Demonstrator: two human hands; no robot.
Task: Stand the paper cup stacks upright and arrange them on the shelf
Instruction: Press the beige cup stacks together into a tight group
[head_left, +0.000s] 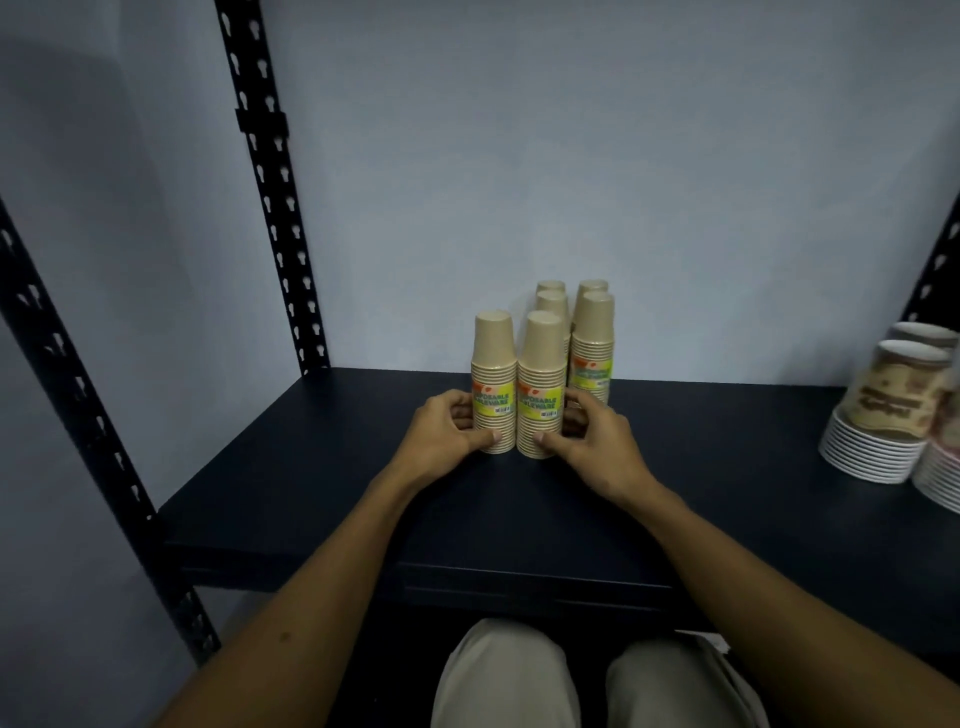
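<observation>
Several tan paper cup stacks with yellow-green labels stand upright, mouths down, on the dark shelf (291, 483). The front left stack (493, 364) and the front right stack (542, 369) stand side by side and touch. My left hand (447, 434) grips the base of the front left stack, thumb on its front. My right hand (597, 441) grips the base of the front right stack the same way. Behind them stands another stack (594, 343), with more tops (551, 301) showing further back near the wall.
Patterned cups on stacks of white rims (883, 415) stand at the shelf's right end. Black slotted uprights (270, 182) frame the left side, one more at far right. My knees (519, 675) show below the shelf's front edge.
</observation>
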